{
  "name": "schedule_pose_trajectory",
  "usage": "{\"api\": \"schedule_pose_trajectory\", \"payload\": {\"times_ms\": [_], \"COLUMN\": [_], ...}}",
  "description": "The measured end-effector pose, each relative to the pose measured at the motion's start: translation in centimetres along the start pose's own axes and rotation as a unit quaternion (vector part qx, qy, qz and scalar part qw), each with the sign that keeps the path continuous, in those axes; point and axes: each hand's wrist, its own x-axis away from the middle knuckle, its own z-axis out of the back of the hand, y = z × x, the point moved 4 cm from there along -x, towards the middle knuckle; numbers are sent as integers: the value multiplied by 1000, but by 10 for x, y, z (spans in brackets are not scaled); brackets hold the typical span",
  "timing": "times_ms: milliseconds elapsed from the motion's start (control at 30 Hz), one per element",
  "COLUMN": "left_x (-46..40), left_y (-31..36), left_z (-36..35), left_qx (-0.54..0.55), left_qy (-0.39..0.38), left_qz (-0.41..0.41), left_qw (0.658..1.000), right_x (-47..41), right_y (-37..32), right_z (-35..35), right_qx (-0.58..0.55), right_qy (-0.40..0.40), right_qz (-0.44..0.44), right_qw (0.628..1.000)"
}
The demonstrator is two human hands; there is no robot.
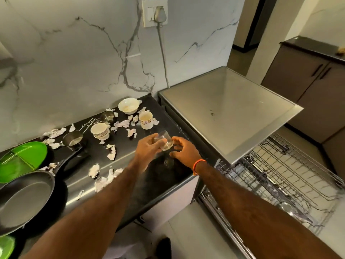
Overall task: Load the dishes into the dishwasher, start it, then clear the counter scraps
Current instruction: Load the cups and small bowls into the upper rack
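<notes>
Left hand holds the glass mid-frame, right hand cupping loosely; carry it upright toward the lower-right rack.

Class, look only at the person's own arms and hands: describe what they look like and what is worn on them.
Both forearms are bare, with no sleeves or gloves in view. The left hand has nothing on its wrist. Next to the right hand sits an orange thread wristband around the wrist. No rings or watch can be made out.

Glass between both hands, over counter
</notes>
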Motion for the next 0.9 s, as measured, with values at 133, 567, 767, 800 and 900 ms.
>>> {"api": "schedule_pose_trajectory", "payload": {"times_ms": [133,567,767,800,900], "left_x": [20,57,49,45,28], "left_y": [25,21,-19,-28,-60], "left_z": [-67,-312,-408,-424,-468], "left_qx": [102,-56,-173,-177,-218], "left_qy": [-78,-121,-256,-280,-342], "left_qz": [6,-43,-7,6,24], "left_qw": [992,990,951,943,914], "right_x": [40,194,221,222,216], "right_y": [16,128,201,213,260], "right_z": [53,227,261,266,276], "right_qx": [-88,-173,-154,-153,-152], "right_qy": [50,280,370,381,392], "right_qz": [8,-86,-189,-213,-277], "right_qw": [995,940,897,887,864]}}
